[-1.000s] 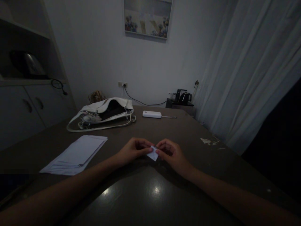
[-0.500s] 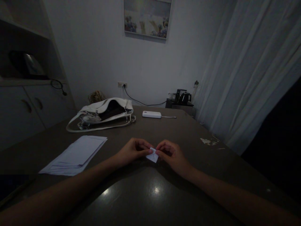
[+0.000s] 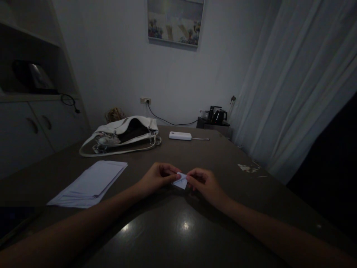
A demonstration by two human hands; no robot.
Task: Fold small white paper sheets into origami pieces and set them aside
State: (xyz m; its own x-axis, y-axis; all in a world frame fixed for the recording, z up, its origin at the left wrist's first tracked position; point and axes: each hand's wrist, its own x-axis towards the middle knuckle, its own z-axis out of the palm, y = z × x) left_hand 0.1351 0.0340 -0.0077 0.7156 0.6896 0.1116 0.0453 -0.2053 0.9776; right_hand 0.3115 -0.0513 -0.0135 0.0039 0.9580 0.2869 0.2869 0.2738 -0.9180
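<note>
A small folded piece of white paper (image 3: 181, 181) is held between my two hands, just above the dark table (image 3: 156, 238). My left hand (image 3: 159, 178) pinches its left side between thumb and fingers. On the right edge, my right hand (image 3: 205, 183) grips it with thumb and forefinger. Creases show on the paper's face; the fingers cover its side edges. To the left of my left forearm lies a stack of white paper sheets (image 3: 92, 180), slightly fanned.
A white handbag (image 3: 125, 128) lies gaping at the table's far left. Beyond my hands is a white power bank (image 3: 180, 136) with a short cable. Black kettles (image 3: 219, 115) stand on a small cabinet behind. A pale curtain (image 3: 267, 93) hangs at right.
Both hands have shifted slightly, and the folded paper has turned and tilted between the fingers. My right fingertips sit a little higher on its edge. The other things are unmoved.
</note>
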